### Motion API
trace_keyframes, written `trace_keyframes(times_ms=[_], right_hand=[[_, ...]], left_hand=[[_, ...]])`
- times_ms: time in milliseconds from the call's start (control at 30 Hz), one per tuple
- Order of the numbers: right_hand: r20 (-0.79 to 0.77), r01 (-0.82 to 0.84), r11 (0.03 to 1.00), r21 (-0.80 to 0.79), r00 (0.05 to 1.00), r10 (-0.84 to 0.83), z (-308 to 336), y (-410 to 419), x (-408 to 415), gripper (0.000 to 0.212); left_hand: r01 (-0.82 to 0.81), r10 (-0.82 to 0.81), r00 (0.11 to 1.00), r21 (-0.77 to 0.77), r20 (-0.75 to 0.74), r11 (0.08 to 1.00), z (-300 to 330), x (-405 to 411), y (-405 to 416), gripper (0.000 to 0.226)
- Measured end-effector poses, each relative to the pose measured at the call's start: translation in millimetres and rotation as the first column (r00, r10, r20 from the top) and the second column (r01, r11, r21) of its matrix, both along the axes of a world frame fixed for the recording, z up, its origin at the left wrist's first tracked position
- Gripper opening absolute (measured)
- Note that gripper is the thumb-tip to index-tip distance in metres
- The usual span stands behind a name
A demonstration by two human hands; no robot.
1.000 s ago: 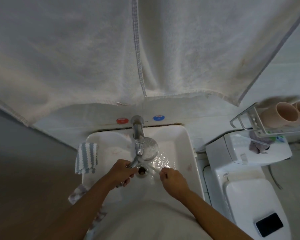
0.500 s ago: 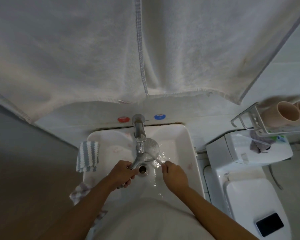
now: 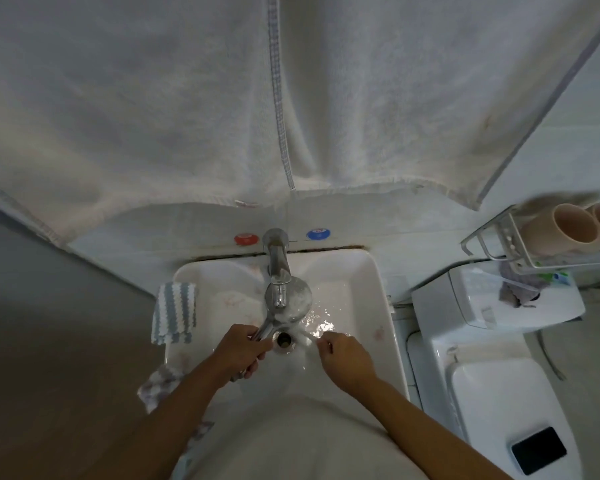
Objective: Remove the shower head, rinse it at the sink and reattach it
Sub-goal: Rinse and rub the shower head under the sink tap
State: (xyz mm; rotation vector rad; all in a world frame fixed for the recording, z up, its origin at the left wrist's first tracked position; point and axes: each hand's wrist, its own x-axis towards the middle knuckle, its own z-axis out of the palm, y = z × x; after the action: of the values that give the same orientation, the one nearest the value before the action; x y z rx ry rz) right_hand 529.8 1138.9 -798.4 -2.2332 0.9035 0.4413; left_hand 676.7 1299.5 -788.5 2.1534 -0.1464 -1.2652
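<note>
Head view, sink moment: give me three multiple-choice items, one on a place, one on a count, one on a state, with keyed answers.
1. Where is the striped cloth?
A. on the sink's left rim
B. on the toilet lid
C. in the wall rack

2. How many pink cups are in the rack?
A. one
B. two
C. four

3. What is the left hand doing?
A. hanging free
B. gripping the shower head handle
C. holding the phone

Answers: 1 A, it drapes over the sink edge; 2 B, two lie side by side; 3 B, fingers wrap the chrome handle.

Shower head [image 3: 297, 299] handle hidden in left hand [image 3: 241, 351].
</note>
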Motion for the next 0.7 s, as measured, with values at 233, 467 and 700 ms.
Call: trace_keyframes(times_ms=[233,467,700], right_hand=[[0.016,-0.033,0.999,0.026,0.999,0.033,0.4,0.8,-2.1,0.029],[0.014,0.028,0.999,-0.030,1.000,-0.028,-2.8,-6.2,-2.2,0.031],[0.005,0.049,0.998,-0.050,0.999,-0.049,-3.4,-7.5,-4.3,0.030]], left_hand=[[-0.035,0.035,0.999,-0.022,0.004,0.999,1.0,-3.7,3.5,0.028],[-0.095,0.093,0.995,-0.050,-0.025,0.994,-0.4,-6.7,13.2,0.028],[-0.138,0.135,0.989,-0.052,-0.059,0.989,-1.5,-14.3,18.7,0.031]])
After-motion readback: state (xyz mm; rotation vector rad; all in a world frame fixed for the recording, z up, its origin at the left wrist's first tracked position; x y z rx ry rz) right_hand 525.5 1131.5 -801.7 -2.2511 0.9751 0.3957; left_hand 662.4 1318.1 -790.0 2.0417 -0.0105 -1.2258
